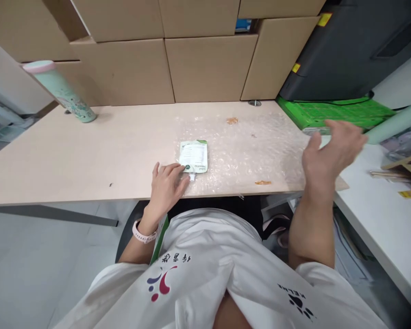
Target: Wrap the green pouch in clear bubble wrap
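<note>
Two hands: left hand, fingers loosely spread, touches the spout pouch mid-frame; right hand open, empty. Slick bubble wrap could let it slide.

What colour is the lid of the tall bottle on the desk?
Pink, on a mint-green bottle; seen in the head view.

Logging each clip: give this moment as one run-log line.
left hand: fingers on pouch | pouch: flat on bubble wrap | right hand: raised, empty, blurred
</note>
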`<state>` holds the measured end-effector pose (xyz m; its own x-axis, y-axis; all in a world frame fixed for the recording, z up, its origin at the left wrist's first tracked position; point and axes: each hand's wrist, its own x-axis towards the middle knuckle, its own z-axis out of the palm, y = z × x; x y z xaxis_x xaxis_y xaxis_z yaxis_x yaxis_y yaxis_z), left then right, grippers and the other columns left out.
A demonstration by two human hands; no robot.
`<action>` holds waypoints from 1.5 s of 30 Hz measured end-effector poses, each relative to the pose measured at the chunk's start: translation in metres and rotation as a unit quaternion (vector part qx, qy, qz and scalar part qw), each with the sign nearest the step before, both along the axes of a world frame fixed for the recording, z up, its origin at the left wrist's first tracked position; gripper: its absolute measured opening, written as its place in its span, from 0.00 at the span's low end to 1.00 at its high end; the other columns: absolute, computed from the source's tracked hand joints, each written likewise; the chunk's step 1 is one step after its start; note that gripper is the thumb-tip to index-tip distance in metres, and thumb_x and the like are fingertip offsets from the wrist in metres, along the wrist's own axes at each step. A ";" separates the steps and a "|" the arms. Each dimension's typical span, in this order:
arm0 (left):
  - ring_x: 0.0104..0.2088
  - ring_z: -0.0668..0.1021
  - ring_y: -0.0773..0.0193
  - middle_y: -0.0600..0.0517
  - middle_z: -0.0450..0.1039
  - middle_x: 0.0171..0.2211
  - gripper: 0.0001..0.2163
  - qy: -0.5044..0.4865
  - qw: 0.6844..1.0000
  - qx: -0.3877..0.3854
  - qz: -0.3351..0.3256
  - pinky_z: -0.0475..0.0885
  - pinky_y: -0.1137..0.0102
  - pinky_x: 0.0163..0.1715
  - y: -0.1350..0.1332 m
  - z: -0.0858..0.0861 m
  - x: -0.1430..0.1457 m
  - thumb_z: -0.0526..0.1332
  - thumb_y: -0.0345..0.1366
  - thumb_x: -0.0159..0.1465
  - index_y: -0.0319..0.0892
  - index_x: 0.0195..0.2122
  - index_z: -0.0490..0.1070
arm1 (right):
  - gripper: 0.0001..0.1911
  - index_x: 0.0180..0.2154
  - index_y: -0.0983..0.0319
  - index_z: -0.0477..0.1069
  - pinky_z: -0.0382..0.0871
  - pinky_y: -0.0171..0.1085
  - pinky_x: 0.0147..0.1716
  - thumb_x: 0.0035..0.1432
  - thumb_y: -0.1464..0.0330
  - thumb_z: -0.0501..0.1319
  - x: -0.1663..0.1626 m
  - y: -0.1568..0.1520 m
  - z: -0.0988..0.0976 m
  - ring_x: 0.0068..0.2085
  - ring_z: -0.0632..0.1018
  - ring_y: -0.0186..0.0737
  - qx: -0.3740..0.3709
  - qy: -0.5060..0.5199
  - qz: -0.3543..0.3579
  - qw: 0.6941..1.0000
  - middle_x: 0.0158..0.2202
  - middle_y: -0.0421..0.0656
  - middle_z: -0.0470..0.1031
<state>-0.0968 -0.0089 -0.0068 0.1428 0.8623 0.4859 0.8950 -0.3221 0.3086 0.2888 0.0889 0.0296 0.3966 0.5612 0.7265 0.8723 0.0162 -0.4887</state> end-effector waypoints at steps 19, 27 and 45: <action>0.53 0.78 0.57 0.43 0.70 0.61 0.27 -0.132 0.990 -0.039 -0.005 0.75 0.61 0.53 -0.005 -0.003 -0.003 0.52 0.25 0.60 0.42 0.63 0.64 | 0.22 0.60 0.58 0.71 0.63 0.52 0.65 0.68 0.59 0.58 -0.191 -0.056 -0.039 0.70 0.63 0.52 -0.211 -0.169 0.487 0.831 0.68 0.49 0.66; 0.55 0.76 0.53 0.43 0.74 0.57 0.25 -0.071 0.997 -0.040 -0.005 0.73 0.55 0.56 -0.002 -0.005 -0.004 0.52 0.24 0.61 0.41 0.59 0.69 | 0.14 0.51 0.61 0.76 0.67 0.43 0.44 0.70 0.64 0.57 -0.193 -0.065 -0.022 0.46 0.75 0.48 -0.193 -0.286 0.460 0.818 0.44 0.49 0.78; 0.70 0.60 0.40 0.38 0.57 0.71 0.43 -0.004 0.983 -0.173 -0.066 0.55 0.44 0.68 0.005 0.007 -0.026 0.61 0.50 0.62 0.38 0.74 0.45 | 0.15 0.47 0.62 0.74 0.62 0.41 0.30 0.68 0.73 0.50 -0.221 -0.083 0.002 0.41 0.78 0.51 -0.290 -0.295 0.372 0.831 0.41 0.54 0.78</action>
